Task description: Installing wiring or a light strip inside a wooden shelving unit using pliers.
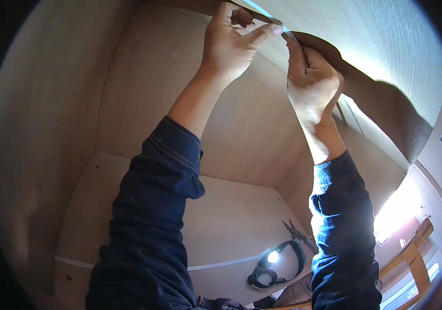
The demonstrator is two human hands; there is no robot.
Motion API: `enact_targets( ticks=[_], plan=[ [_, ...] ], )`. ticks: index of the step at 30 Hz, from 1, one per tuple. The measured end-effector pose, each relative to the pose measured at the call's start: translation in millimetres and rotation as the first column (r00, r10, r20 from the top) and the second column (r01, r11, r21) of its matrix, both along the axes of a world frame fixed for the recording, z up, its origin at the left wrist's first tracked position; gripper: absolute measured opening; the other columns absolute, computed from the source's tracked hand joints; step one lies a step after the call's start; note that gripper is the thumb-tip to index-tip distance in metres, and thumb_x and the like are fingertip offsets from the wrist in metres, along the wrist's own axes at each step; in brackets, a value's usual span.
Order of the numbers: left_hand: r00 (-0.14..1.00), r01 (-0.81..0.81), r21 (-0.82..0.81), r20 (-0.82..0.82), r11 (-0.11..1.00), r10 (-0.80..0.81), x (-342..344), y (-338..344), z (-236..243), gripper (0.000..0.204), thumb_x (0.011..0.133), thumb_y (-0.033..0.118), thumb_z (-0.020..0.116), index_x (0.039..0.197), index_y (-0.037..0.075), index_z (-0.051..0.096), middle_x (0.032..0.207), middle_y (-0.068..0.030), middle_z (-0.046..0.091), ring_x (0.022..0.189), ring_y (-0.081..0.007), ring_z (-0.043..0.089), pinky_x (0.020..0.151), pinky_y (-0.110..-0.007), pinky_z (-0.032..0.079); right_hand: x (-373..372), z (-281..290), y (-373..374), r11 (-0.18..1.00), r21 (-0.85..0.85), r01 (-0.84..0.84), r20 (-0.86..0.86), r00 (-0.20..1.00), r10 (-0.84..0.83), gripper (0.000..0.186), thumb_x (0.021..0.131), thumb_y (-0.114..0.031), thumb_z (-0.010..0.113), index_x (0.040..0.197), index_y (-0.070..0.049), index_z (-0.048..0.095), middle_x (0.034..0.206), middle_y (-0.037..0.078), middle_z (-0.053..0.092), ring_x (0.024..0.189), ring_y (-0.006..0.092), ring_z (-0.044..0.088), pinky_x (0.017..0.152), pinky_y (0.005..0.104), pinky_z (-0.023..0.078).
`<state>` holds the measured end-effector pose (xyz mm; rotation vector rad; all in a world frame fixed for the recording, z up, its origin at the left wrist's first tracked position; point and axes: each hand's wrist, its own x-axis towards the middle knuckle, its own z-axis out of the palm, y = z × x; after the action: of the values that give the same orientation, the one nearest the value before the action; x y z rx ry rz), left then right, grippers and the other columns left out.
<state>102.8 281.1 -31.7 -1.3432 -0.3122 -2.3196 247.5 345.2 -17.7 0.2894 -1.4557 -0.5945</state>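
Pale plywood cabinet interior [143, 103]: two hands raised, left hand [228, 44] and right hand [311, 82] both pinching one thin translucent edge strip [262, 13] at top panel; one lit black headlamp [275, 263], one pair of pliers [296, 232] below.

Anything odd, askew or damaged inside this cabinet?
Nothing looks damaged. Both hands, left and right, pinch a thin strip at the top panel's edge. A lit headlamp and pliers lie loose on the cabinet floor.

Both hands up at 12 o'clock inside plywood cabinet [143, 93]. Left hand [228, 44] and right hand [311, 85] pinching thin pale strip [262, 11] along top edge. Headlamp [275, 263], lit, and pliers [296, 232] down at 5 o'clock on cabinet floor.
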Motion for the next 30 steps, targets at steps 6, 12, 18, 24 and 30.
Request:
enact_targets(
  ticks=[6, 12, 18, 24, 30],
  plan=[
    [1.000, 0.029, -0.013, 0.009, 1.000, -0.028, 4.2, -1.8, 0.4, 0.031, 0.088, 0.002, 0.082, 0.097, 0.006, 0.053, 0.088, -0.0020, 0.056, 0.075, -0.0088, 0.052, 0.066, -0.022, 0.048, -4.9, 5.6, 13.7, 0.997, 0.073, -0.006, -0.078, 0.997, 0.011, 0.007, 0.092, -0.010, 0.078, 0.087, -0.006, 0.080, 0.068, 0.001, 0.072, 0.045, 0.0085, 0.050, 0.042, 0.0244, 0.038],
    [0.999, -0.004, -0.045, 0.050, 0.999, 0.006, 6.5, -1.2, -1.2, 0.032, 0.088, 0.004, 0.083, 0.095, 0.006, 0.051, 0.087, -0.0022, 0.054, 0.073, -0.0090, 0.052, 0.065, -0.022, 0.047, -7.8, 5.0, 19.1, 0.997, 0.073, -0.031, -0.084, 0.996, 0.037, 0.010, 0.091, -0.011, 0.078, 0.082, -0.009, 0.079, 0.062, -0.001, 0.069, 0.041, 0.0082, 0.046, 0.040, 0.0257, 0.035],
    [0.999, 0.030, -0.035, 0.044, 0.999, -0.029, 8.3, -2.9, -0.5, 0.032, 0.088, 0.003, 0.082, 0.095, 0.006, 0.051, 0.088, -0.0021, 0.054, 0.073, -0.0090, 0.051, 0.065, -0.021, 0.047, -8.1, 7.7, 21.4, 0.993, 0.106, -0.042, -0.085, 0.995, 0.051, 0.013, 0.092, -0.011, 0.077, 0.079, -0.009, 0.077, 0.060, -0.001, 0.068, 0.041, 0.0084, 0.045, 0.039, 0.0256, 0.034],
    [0.993, 0.054, -0.058, 0.107, 0.997, -0.048, 18.5, -4.5, 1.7, 0.031, 0.089, 0.005, 0.082, 0.095, 0.005, 0.052, 0.089, -0.0021, 0.055, 0.076, -0.0092, 0.051, 0.070, -0.022, 0.048, -5.1, 2.5, 16.2, 0.997, 0.082, -0.017, -0.080, 0.997, 0.024, 0.013, 0.091, -0.009, 0.077, 0.078, -0.008, 0.076, 0.063, 0.000, 0.070, 0.043, 0.0085, 0.046, 0.041, 0.0250, 0.036],
    [0.990, 0.067, -0.070, 0.126, 0.995, -0.058, 23.6, -5.6, 3.9, 0.029, 0.091, 0.008, 0.082, 0.096, 0.005, 0.054, 0.090, -0.0020, 0.056, 0.080, -0.0094, 0.052, 0.074, -0.023, 0.048, -6.4, 1.9, 15.6, 0.994, 0.089, -0.058, -0.052, 0.997, 0.063, 0.009, 0.090, -0.007, 0.076, 0.081, -0.008, 0.077, 0.067, 0.000, 0.071, 0.045, 0.0089, 0.047, 0.043, 0.0249, 0.038]
  ],
)
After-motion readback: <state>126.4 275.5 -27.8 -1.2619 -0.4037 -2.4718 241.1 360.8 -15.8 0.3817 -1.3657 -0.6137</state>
